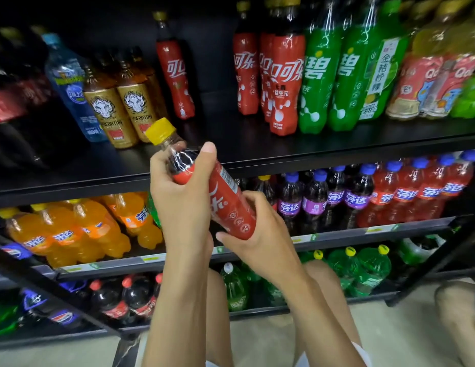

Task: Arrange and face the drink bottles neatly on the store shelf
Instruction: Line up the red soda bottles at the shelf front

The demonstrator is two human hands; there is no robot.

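Note:
A red-labelled cola bottle [225,197] with a yellow cap is tilted, cap up-left, in front of the black shelf edge [337,154]. My left hand [180,192] grips its neck and upper body. My right hand [257,229] holds its base from below. On the top shelf stand one lone red cola bottle [175,72] and a group of red cola bottles [284,83], with a gap of bare shelf between them. Green soda bottles [321,75] stand to the right of the group.
Gold energy-drink bottles [119,109] and a blue water bottle [72,86] stand at the left of the top shelf. Orange soda [80,231], purple soda [310,200] and red soda [416,192] fill the middle shelf. Large cola and green bottles fill the bottom shelf. My knees are below.

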